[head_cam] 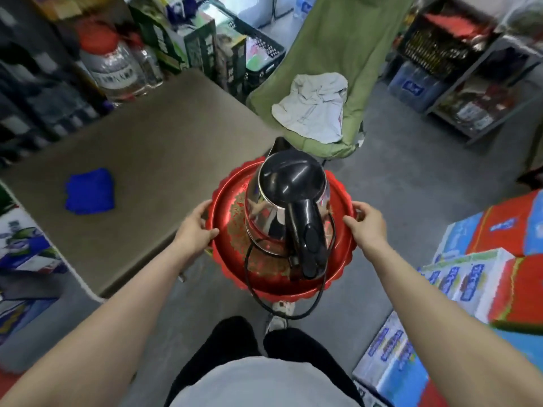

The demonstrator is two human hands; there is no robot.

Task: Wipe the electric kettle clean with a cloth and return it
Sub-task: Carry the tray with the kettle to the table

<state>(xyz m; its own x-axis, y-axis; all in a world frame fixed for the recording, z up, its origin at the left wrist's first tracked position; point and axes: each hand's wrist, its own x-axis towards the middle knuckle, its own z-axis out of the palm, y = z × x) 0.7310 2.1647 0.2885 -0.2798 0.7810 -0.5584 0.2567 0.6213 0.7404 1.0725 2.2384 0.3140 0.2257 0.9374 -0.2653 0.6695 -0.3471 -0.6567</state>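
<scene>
My left hand (195,223) and right hand (365,220) grip the red tray (229,268) bearing the kettle (289,183); the cloth (89,190) waits at nine o'clock, wiping seemingly unstarted.

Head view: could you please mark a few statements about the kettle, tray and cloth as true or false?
1. The steel electric kettle with a black lid stands on the round red tray. True.
2. Both hands hold the kettle's handle. False: the left hand and right hand grip the tray's rim.
3. The folded blue cloth lies on the brown table. True.
4. The black power cord lies on the table. False: it hangs over the tray's near edge.
</scene>
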